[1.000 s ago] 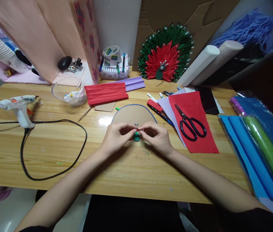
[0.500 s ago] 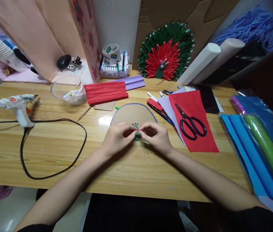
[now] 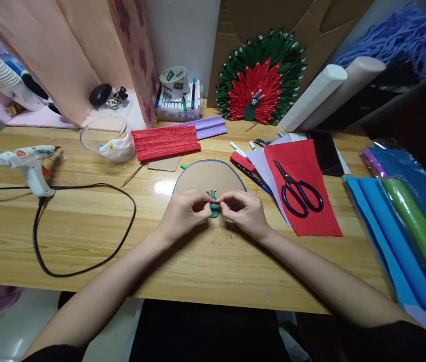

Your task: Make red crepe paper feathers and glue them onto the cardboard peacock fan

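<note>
Fingers (image 3: 200, 203) of the left hand (image 3: 183, 215) and right hand (image 3: 246, 215) pinch a small green figure (image 3: 214, 211) (grip partly hidden) at the near edge of the cardboard half-disc (image 3: 209, 176) on the tabletop (image 3: 205, 271); judged risk: a slip bends its pin crest (image 3: 210, 192).

A pale, glossy wooden table (image 3: 205, 271) carries a white hot-glue gun (image 3: 28, 162) with its looping black cord (image 3: 85, 186), a clear plastic bowl (image 3: 106, 137), folded red crepe paper (image 3: 166, 142) and a blue-edged cardboard half-disc (image 3: 208, 176) at the middle — a red felt sheet (image 3: 313, 221) lies to the right.
</note>
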`<action>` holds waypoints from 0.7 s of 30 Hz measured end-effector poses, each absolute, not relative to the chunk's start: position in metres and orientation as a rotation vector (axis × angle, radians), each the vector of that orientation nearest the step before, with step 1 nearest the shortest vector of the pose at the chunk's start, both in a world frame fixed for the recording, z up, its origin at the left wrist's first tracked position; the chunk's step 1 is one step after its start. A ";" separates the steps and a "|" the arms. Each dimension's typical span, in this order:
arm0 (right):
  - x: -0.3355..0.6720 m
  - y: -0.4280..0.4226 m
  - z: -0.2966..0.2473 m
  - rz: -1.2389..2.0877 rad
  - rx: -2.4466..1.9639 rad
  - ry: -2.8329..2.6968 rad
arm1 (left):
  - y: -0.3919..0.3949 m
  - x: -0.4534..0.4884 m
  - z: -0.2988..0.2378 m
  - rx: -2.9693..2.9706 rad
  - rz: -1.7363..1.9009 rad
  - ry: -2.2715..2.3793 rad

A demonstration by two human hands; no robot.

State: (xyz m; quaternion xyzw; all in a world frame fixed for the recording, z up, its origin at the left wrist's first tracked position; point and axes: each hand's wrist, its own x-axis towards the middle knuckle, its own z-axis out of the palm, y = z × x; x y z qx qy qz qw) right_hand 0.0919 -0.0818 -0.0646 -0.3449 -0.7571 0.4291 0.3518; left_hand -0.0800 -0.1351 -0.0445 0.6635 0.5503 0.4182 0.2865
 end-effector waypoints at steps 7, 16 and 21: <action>0.094 -0.081 -0.067 1.123 -0.914 -1.902 | -0.135 -0.082 -0.042 1.678 1.097 1.539; 0.093 -0.082 -0.062 0.881 -0.730 -2.011 | -0.135 -0.078 -0.042 1.303 1.041 1.443; 0.093 -0.083 -0.062 0.858 -0.725 -2.010 | -0.135 -0.078 -0.040 1.324 1.076 1.434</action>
